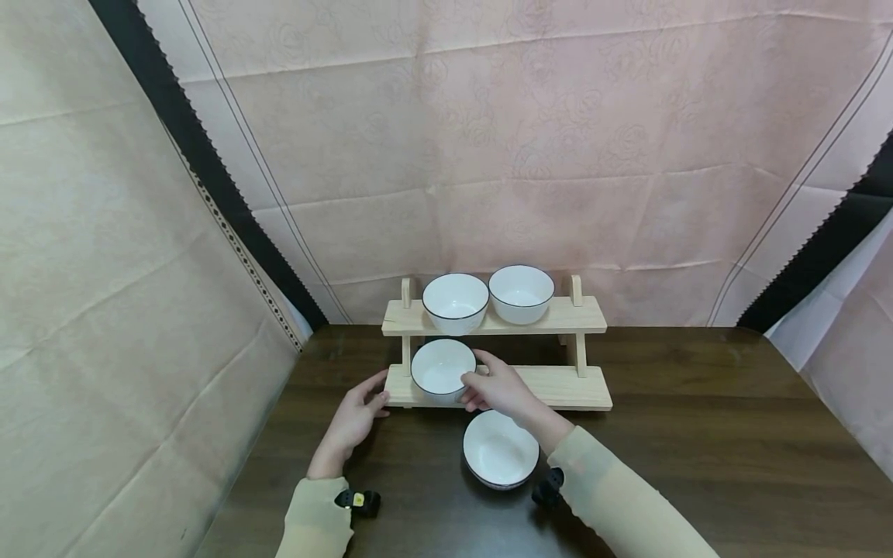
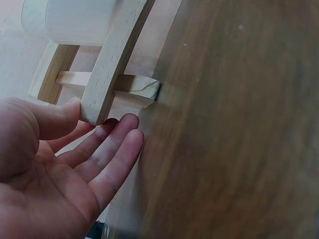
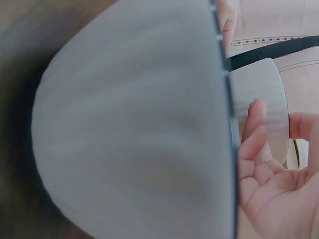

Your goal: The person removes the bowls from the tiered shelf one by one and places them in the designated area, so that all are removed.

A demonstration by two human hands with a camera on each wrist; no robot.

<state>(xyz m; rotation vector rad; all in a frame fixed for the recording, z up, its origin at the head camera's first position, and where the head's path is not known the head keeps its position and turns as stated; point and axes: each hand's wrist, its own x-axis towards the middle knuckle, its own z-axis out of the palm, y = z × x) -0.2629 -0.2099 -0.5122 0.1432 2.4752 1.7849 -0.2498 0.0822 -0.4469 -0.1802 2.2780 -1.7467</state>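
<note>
My right hand [image 1: 494,385] pinches the right rim of a white, dark-rimmed bowl [image 1: 441,367] at the left of the lower tier of a wooden two-tier shelf [image 1: 558,387]. In the right wrist view, that bowl [image 3: 261,89] shows beyond a nearer one, its side by the fingers [image 3: 256,142]. At the lower tier's left end, my left hand [image 1: 354,418] holds the board's corner between thumb and fingers; the left wrist view shows the board end [image 2: 99,102] there. Another white bowl [image 1: 501,448] sits on the table under my right forearm, large in the right wrist view [image 3: 139,129].
Two more white bowls, left [image 1: 456,304] and right [image 1: 522,294], stand side by side on the upper tier. The dark wooden table [image 1: 698,434] extends to both sides of the shelf. Pale patterned cloth [image 1: 530,155] hangs behind it and along the sides.
</note>
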